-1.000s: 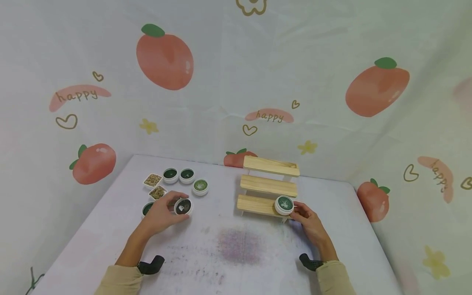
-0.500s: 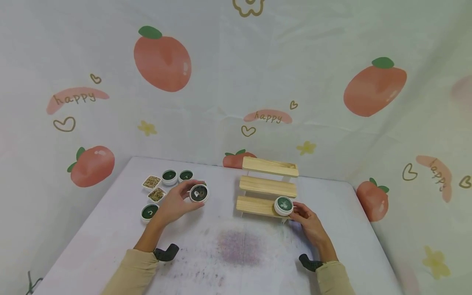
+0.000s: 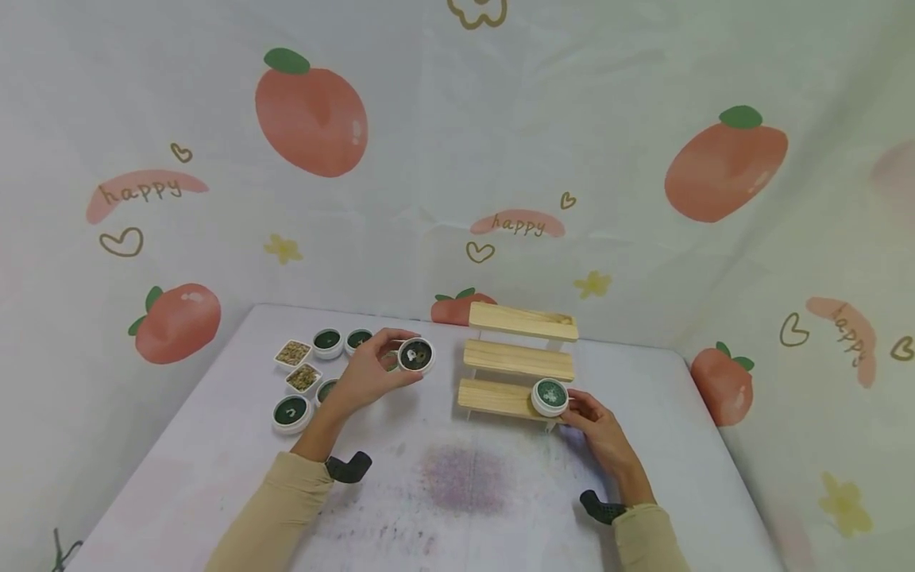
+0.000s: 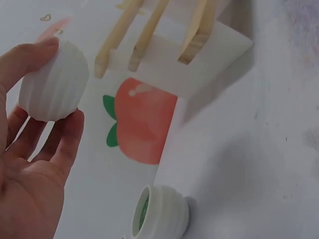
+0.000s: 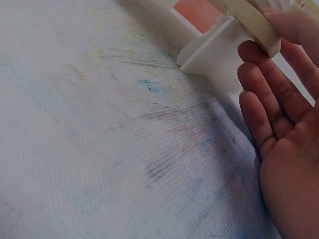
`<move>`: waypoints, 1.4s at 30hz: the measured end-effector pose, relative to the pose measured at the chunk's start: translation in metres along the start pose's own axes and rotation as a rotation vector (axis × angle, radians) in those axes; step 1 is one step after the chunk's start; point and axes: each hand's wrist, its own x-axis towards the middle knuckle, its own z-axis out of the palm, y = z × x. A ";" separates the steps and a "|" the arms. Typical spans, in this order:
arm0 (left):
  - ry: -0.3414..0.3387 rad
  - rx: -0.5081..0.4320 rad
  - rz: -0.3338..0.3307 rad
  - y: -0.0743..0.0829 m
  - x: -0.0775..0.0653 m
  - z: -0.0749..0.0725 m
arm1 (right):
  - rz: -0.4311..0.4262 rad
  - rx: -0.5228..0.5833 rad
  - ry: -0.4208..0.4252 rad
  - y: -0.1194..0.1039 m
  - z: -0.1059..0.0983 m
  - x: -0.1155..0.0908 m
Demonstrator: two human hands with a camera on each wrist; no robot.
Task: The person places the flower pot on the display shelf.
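Observation:
My left hand (image 3: 368, 369) holds a small white ribbed cup (image 3: 416, 356) with a dark, white-flecked top between thumb and fingers, raised over the table. Its ribbed white side (image 4: 56, 82) fills the grip in the left wrist view. At the lowest step of a three-step wooden display stand (image 3: 493, 397), my right hand (image 3: 596, 433) holds a similar cup (image 3: 550, 397) with a green speckled top at the step's right end. In the right wrist view the thumb lies over the board's end (image 5: 259, 32), with the other fingers curled below.
Several white cups with dark green tops, such as one cup (image 3: 291, 411), stand at the left. Beside them are two square dishes (image 3: 303, 378) of dried bits. A green-topped cup (image 4: 167, 214) stands below my left hand. A printed cloth hangs behind the table.
My left hand has carried its dark-topped cup rightward and away from me, from the cup group toward the stand. The right hand and its cup have stayed in place.

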 end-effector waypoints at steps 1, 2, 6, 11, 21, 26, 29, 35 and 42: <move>-0.007 -0.006 0.016 -0.001 0.003 0.003 | 0.003 0.001 0.007 -0.001 0.000 0.000; -0.014 -0.008 0.032 -0.002 0.006 0.005 | 0.006 -0.002 0.009 -0.002 0.000 0.000; -0.035 -0.026 0.060 -0.002 0.015 0.018 | 0.009 -0.001 0.004 -0.004 0.001 0.000; -0.066 -0.041 0.065 0.000 0.025 0.036 | 0.029 0.002 0.007 -0.004 0.001 0.000; -0.075 -0.017 0.091 0.004 0.035 0.066 | 0.014 0.004 0.004 -0.004 0.001 0.000; -0.116 -0.035 0.109 0.005 0.033 0.081 | -0.006 0.002 0.013 -0.004 0.001 -0.001; -0.128 -0.019 0.104 0.004 0.031 0.091 | -0.013 0.008 0.003 -0.002 0.000 -0.001; -0.142 0.006 0.076 0.005 0.028 0.109 | 0.000 -0.003 0.009 -0.001 0.000 0.001; -0.152 0.034 0.056 -0.001 0.024 0.127 | 0.016 -0.008 0.014 -0.002 0.000 0.000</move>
